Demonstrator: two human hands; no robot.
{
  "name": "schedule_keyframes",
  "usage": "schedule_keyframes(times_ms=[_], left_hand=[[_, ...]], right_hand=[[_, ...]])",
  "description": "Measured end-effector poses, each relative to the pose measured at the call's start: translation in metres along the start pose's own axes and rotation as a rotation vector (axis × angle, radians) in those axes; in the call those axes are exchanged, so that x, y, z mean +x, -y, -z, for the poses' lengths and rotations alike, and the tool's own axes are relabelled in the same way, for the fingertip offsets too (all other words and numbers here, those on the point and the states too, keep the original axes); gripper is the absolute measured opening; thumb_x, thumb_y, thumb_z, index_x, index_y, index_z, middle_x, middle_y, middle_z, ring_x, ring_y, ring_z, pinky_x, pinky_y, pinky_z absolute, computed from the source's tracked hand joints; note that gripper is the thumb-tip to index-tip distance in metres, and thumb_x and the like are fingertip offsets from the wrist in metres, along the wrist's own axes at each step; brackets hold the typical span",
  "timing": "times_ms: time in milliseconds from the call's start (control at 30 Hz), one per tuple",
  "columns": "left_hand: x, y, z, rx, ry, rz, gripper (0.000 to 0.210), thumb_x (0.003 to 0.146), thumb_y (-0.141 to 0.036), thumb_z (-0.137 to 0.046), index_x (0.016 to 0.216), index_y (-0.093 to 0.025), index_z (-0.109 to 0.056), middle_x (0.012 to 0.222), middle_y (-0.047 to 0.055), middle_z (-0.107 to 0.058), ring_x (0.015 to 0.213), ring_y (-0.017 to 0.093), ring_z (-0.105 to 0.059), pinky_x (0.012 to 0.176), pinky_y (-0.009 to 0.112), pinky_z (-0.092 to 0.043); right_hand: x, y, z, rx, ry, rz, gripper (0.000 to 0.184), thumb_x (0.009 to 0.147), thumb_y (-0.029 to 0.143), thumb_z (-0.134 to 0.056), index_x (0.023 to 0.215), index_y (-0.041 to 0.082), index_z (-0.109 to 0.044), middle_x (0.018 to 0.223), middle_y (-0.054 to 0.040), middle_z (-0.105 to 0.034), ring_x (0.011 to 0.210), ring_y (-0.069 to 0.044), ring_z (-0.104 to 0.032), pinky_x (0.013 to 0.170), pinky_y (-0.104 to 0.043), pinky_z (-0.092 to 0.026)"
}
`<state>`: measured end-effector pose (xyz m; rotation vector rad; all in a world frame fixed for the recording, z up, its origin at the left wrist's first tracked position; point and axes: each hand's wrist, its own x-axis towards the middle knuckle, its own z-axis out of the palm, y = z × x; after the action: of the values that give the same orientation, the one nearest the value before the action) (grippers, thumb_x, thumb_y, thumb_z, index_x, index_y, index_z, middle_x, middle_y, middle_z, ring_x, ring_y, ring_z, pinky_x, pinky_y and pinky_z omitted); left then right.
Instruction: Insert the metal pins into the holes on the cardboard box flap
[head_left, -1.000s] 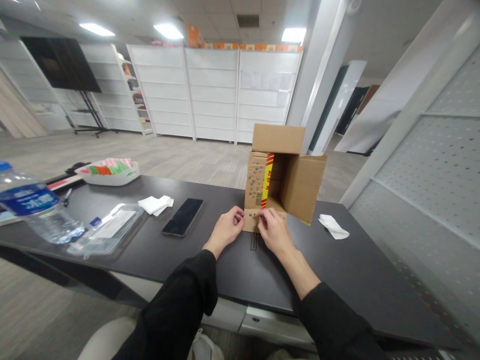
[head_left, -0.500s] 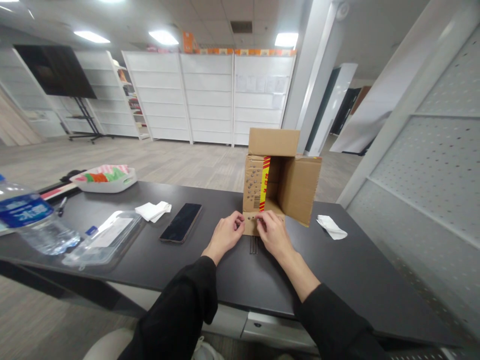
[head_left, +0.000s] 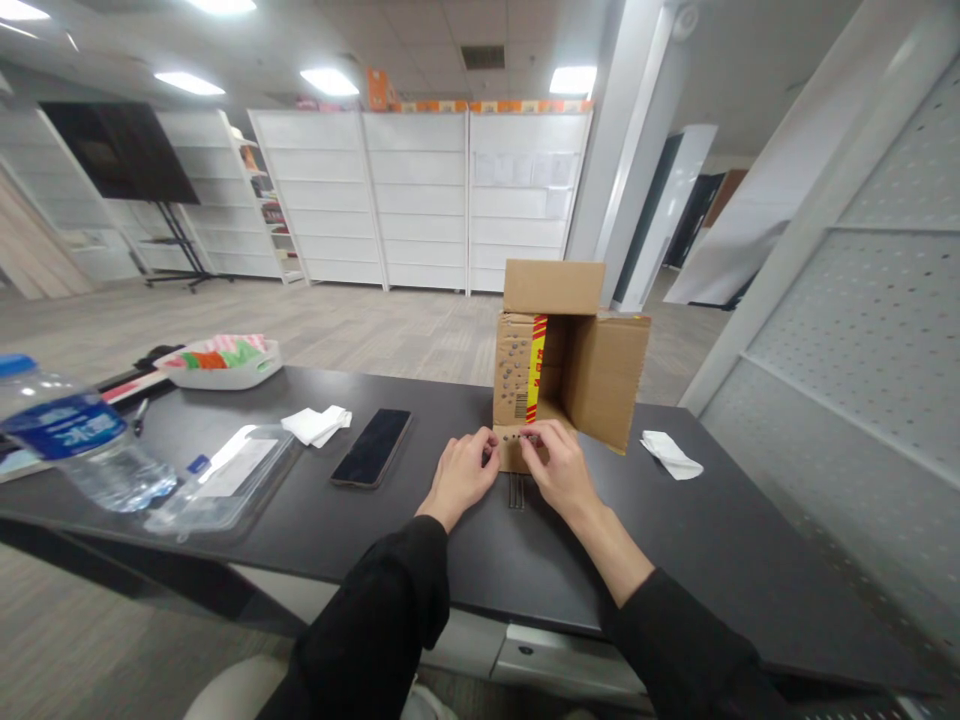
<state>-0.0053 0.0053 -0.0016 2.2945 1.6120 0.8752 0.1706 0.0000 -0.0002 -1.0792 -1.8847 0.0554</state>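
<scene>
A cardboard box (head_left: 517, 370) lies on the dark table with its opening facing me and its flaps spread. The left flap carries yellow-and-red tape and many small dark spots. Both hands are at the lower flap (head_left: 514, 455), where a few small dark dots show. My left hand (head_left: 466, 472) is closed at the flap's left edge, fingers curled inward. Opposite it, my right hand (head_left: 559, 468) pinches thumb and fingertips together over the flap; anything held there is too small to name. Several thin metal rods (head_left: 517, 492) lie just below the flap, between my hands.
A phone (head_left: 372, 447) and a folded tissue (head_left: 316, 425) lie to the left. Beyond them are a clear plastic case (head_left: 232, 485), a water bottle (head_left: 90, 440) and a white basket (head_left: 225, 375). Another tissue (head_left: 671, 455) lies right of the box, near a perforated panel (head_left: 885, 330).
The whole view has shifted slightly, so everything on the table appears a little further right. Both hands remain at the lower flap in nearly the same pose.
</scene>
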Motion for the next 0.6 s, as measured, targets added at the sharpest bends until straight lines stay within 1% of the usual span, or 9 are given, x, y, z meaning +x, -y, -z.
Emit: schedule_keyframes(times_ms=[133, 367, 500, 600], left_hand=[[-0.002, -0.001, -0.002, 0.087, -0.029, -0.027, 0.011, 0.09, -0.024, -0.05, 0.096, -0.022, -0.059, 0.087, 0.002, -0.072, 0.086, 0.02, -0.066, 0.079, 0.032, -0.038], [-0.003, -0.002, -0.004, 0.193, -0.082, -0.037, 0.012, 0.092, -0.024, -0.048, 0.097, -0.021, -0.059, 0.089, 0.005, -0.072, 0.089, 0.021, -0.065, 0.081, 0.033, -0.035], [-0.004, -0.004, -0.003, 0.229, -0.108, -0.056, 0.013, 0.093, -0.024, -0.047, 0.098, -0.021, -0.059, 0.092, 0.006, -0.072, 0.091, 0.022, -0.064, 0.081, 0.034, -0.035], [-0.005, -0.004, -0.003, 0.247, -0.117, -0.07, 0.015, 0.093, -0.023, -0.045, 0.099, -0.02, -0.059, 0.093, 0.007, -0.072, 0.091, 0.022, -0.064, 0.082, 0.035, -0.035]], right_hand=[[-0.002, 0.002, 0.004, 0.013, -0.016, 0.02, 0.012, 0.095, 0.025, -0.052, 0.098, 0.02, -0.062, 0.095, -0.008, -0.065, 0.09, -0.022, -0.062, 0.083, -0.036, -0.048], [-0.008, 0.005, 0.013, -0.01, -0.017, -0.009, 0.014, 0.096, 0.03, -0.053, 0.092, 0.02, -0.063, 0.084, -0.0056, -0.066, 0.081, -0.021, -0.062, 0.077, -0.035, -0.048], [-0.017, 0.004, 0.016, 0.004, -0.007, 0.0, 0.013, 0.096, 0.029, -0.054, 0.093, 0.02, -0.062, 0.084, -0.0053, -0.066, 0.079, -0.021, -0.061, 0.075, -0.034, -0.048], [-0.024, 0.003, 0.018, 0.014, 0.029, 0.011, 0.013, 0.097, 0.028, -0.052, 0.094, 0.02, -0.062, 0.085, -0.0058, -0.065, 0.081, -0.021, -0.061, 0.074, -0.034, -0.049]])
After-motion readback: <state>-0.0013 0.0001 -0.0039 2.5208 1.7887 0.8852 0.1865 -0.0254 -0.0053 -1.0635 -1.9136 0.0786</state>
